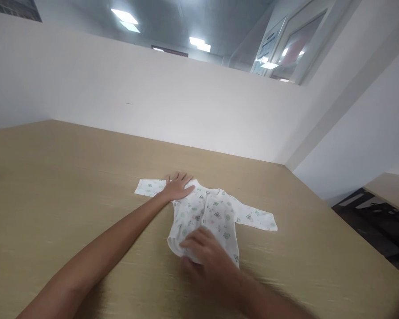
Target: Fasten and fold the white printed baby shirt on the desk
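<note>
Head: two hands [178,187] [208,253], one shirt [217,213]

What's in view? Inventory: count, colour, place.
Table: one, tan, across the foreground
Baby shirt: one, white, printed, on the table
Walls: two or more, white, behind and right
Ceiling: one, grey, top
Lights: several, white, top
Framed pane: one, pale-framed, upper right
Second table: one, tan, right edge
Dark objects: count unclear, black, beneath second table
Forearms: two, bare, foreground
Left hand: one, bare, flat on shirt's shoulder
Right hand: one, bare, blurred, over shirt's lower end; contact unclear
</note>
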Demonstrator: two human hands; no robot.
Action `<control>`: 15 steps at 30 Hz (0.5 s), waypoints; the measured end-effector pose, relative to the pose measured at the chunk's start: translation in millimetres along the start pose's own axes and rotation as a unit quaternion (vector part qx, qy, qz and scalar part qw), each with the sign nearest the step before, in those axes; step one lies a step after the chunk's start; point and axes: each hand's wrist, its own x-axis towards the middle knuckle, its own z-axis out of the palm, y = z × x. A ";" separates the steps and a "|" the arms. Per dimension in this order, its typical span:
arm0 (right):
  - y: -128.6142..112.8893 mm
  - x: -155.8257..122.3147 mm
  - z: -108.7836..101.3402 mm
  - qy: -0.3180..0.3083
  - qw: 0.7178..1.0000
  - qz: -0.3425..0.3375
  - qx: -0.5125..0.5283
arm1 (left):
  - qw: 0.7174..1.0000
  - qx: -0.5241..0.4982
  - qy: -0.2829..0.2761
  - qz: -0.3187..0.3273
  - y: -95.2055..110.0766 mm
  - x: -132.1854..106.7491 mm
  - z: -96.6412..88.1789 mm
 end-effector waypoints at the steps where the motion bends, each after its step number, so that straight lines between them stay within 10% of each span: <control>1: 12.2 3.6 -15.8 0.045 0.999 0.008 0.004 | 1.000 -0.018 0.005 -0.001 -2.3 -0.1 -3.2; 7: 130.3 -17.3 -96.0 0.224 0.949 0.195 -0.105 | 1.000 -0.008 0.020 -0.020 -27.8 -14.0 -10.6; 15: 216.5 -71.2 -104.3 0.121 0.910 0.316 -0.238 | 0.996 0.088 0.007 0.023 -60.3 -24.4 2.6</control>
